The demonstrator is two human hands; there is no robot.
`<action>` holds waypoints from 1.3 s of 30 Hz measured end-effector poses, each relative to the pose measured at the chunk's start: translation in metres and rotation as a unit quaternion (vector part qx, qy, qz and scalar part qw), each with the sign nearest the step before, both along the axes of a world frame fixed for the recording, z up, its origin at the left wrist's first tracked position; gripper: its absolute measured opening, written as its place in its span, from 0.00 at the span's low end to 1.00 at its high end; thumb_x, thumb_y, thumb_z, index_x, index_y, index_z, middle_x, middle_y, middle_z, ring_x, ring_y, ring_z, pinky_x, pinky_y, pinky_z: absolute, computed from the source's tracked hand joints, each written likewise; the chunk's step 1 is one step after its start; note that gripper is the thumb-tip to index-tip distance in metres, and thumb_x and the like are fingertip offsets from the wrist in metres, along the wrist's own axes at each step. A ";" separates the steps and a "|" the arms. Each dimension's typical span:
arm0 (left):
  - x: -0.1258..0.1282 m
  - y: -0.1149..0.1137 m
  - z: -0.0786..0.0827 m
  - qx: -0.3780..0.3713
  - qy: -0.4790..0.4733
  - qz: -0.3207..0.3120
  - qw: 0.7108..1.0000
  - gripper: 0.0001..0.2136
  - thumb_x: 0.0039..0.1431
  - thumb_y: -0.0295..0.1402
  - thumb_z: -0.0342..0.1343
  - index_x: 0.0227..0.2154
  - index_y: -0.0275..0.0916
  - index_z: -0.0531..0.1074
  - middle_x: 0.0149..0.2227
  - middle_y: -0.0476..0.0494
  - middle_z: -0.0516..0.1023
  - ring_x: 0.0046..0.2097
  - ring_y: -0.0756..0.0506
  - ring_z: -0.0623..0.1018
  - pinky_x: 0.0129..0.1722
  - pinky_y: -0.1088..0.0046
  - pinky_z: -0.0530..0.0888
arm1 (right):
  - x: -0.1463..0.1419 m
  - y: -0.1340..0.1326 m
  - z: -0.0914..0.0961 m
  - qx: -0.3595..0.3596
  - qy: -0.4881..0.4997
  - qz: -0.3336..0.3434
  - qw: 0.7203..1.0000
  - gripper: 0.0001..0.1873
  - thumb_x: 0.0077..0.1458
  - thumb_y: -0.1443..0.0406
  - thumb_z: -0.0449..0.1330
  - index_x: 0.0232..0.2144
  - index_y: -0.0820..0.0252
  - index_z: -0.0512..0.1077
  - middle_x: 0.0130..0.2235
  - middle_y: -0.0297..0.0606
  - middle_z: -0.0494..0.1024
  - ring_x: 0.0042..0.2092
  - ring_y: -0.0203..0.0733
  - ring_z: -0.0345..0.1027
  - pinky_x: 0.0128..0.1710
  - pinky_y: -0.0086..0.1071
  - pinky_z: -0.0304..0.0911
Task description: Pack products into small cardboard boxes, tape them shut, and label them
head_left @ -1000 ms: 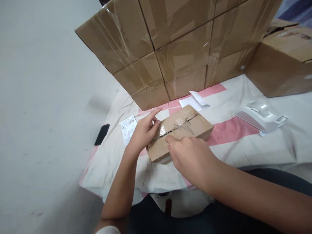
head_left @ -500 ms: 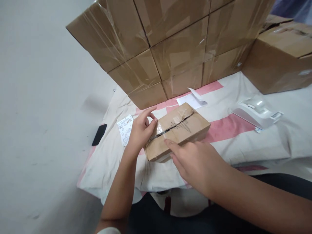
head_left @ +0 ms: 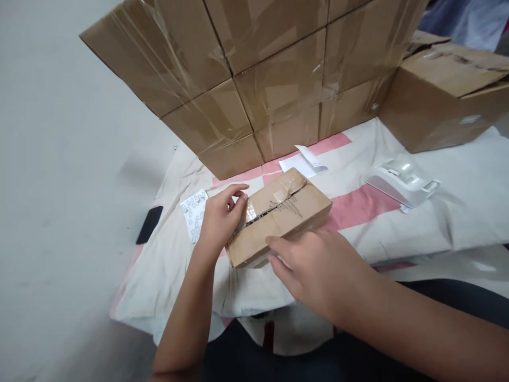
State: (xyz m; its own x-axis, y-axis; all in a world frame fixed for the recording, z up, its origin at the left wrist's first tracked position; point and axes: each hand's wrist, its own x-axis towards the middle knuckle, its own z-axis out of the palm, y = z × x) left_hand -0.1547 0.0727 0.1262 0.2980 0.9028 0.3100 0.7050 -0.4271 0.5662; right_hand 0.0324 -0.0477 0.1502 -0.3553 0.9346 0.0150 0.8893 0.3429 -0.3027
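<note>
A small cardboard box (head_left: 314,204) lies aslant on the cloth-covered table, with clear tape and black pen scribbles along its dark top seam. My left hand (head_left: 225,212) rests at the box's left end, its index finger stretched out and thumb apart, the other fingers curled. At the near long edge is my right hand (head_left: 314,260); its index fingertip touches the top edge while the thumb points down beside the front side. The right hand's remaining fingers are hidden beneath it. Neither hand grasps the box.
Taped cardboard cartons (head_left: 278,79) are stacked behind the box. A larger carton (head_left: 433,106) stands at the back right. A white tape dispenser (head_left: 401,183), a folded white paper (head_left: 304,162), a sticker sheet (head_left: 193,212) and a black phone-like object (head_left: 150,225) lie around on the cloth (head_left: 175,276).
The view has shifted, so everything sits slightly further left. My right index finger has slid from the box's top surface to its near edge. The left hand stays by the box.
</note>
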 end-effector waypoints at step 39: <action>-0.005 -0.065 0.003 0.129 0.282 -0.099 0.946 0.33 0.65 0.52 0.52 0.68 0.40 0.56 0.69 0.33 0.61 0.68 0.30 0.64 0.62 0.49 0.65 | 0.137 0.161 -0.091 0.240 0.365 -0.335 0.835 0.17 0.63 0.64 0.51 0.46 0.61 0.78 0.45 0.43 0.83 0.46 0.47 0.77 0.49 0.38 0.69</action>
State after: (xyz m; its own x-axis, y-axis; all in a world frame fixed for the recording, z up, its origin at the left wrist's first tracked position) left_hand -0.1602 0.0077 0.1288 0.6373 0.7279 0.2530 0.7551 -0.6554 -0.0165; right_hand 0.1692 0.1136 0.0596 0.5119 0.7443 0.4289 0.5688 0.0804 -0.8185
